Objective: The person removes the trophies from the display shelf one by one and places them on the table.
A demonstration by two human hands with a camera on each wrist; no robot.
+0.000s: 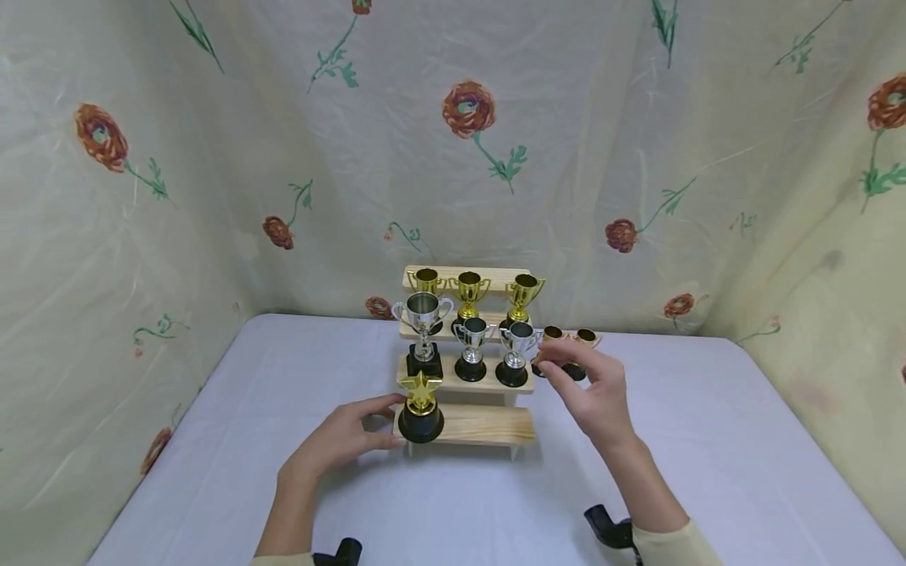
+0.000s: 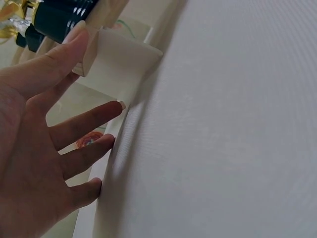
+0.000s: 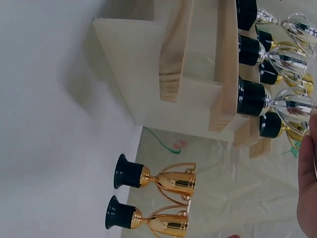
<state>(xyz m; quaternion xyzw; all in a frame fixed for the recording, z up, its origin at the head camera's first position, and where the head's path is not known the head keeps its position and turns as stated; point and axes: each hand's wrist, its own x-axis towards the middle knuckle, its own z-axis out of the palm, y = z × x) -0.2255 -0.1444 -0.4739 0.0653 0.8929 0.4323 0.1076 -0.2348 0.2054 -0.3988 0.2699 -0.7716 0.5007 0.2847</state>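
Floral drape (image 1: 559, 173), white tbl (image 1: 679, 440), L hand (image 1: 347, 432) gripping rack (image 1: 484, 424) w/ 7 trophies (image 1: 472, 338)

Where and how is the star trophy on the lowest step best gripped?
Probably by its round black base, pinched from the front right: on the upright star trophy, the base is the solid-looking wide part, while the top has narrow points. The left hand is at its left and a tall silver cup stands behind, whereas the lowest step runs on to its right.
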